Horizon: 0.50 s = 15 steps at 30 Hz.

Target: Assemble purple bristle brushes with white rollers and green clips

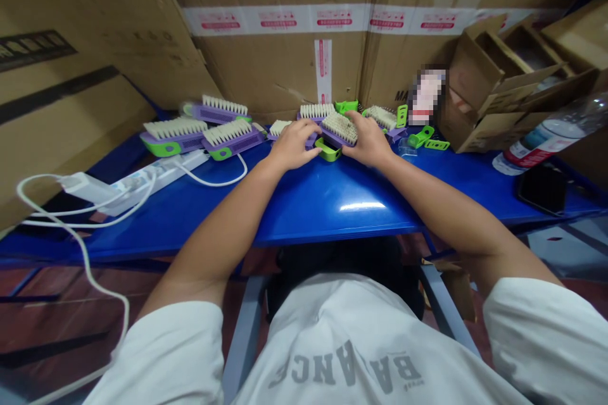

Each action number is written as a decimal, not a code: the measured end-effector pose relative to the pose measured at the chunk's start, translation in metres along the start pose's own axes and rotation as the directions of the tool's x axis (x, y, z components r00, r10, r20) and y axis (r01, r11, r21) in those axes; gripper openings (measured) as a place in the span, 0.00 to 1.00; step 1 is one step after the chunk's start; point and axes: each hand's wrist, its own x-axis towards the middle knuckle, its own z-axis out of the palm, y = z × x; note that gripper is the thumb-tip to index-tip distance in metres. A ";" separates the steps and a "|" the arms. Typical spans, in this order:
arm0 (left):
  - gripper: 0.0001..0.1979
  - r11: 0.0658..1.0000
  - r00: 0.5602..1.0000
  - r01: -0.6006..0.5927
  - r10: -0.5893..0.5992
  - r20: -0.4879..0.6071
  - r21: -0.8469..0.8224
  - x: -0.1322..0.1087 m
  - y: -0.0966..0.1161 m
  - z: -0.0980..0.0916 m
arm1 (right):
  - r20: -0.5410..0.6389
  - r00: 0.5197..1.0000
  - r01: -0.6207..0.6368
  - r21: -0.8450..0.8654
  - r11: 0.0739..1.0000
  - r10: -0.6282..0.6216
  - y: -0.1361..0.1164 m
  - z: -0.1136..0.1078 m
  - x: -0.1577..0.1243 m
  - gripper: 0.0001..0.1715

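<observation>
A purple scrubbing brush [341,129] with pale bristles facing up is between my hands, tilted, near the back of the blue table. My right hand [369,140] grips its right side, thumb low and fingers at the top. My left hand [295,143] is curled at its left end, fingertips and thumb against that side; its exact contact is partly hidden. Below the brush's near end, a green loop-shaped part [329,150] shows close to the left thumb. Another brush [280,128] lies partly hidden behind my left hand, and one more brush [317,111] lies behind.
Several purple-green brushes [228,133] lie left, beside a white power strip [137,182] with cables. Loose green parts [422,137] and another brush [382,118] lie right. Cardboard boxes [280,57] wall the back; a bottle [546,139] and phone [542,190] are at far right.
</observation>
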 end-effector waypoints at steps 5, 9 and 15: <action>0.29 1.000 1.000 0.002 -0.002 0.003 0.014 0.001 0.004 0.000 | -0.040 0.998 0.059 0.024 0.998 -0.058 0.000 -0.004 0.000 0.54; 0.42 0.999 0.997 0.052 -0.052 -0.064 -0.007 0.001 0.003 0.003 | -0.057 0.992 0.114 0.052 0.992 -0.111 -0.001 -0.007 0.000 0.53; 0.51 0.994 0.989 0.102 -0.105 -0.108 -0.038 0.001 0.000 0.003 | -0.072 0.983 0.176 0.108 0.978 -0.169 -0.006 -0.008 -0.003 0.55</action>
